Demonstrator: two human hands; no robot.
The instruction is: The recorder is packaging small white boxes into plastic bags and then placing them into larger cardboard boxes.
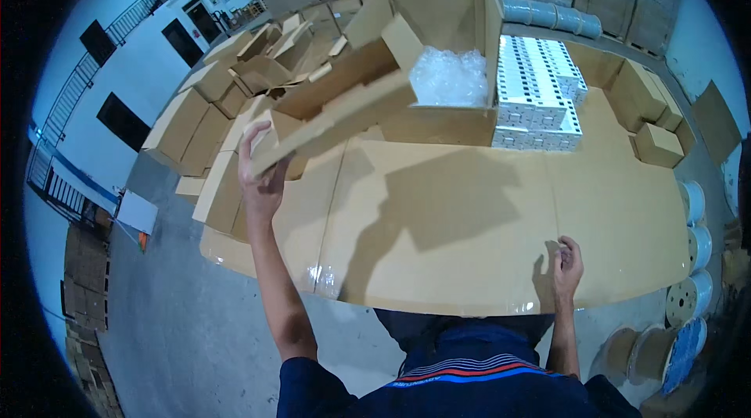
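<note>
Left hand raising a flat cardboard sheet over a cardboard-covered surface; right hand resting at the near edge.

The left hand [260, 175], left of centre, has its fingers clamped on the lower end of the cardboard sheet [336, 109], which slants up toward the upper middle of the frame and throws a shadow on the surface [469, 207]. The right hand [567, 265], lower right, lies on the surface near its front edge, fingers loosely curled together and holding nothing. Behind the sheet stands an open carton [438, 27] with clear plastic wrap [450, 78] inside; just right of it is a stack of small white boxes [540, 93]. Loose brown cartons [258, 66] lie at upper left, and spools [692, 293] line the floor at lower right.
</note>
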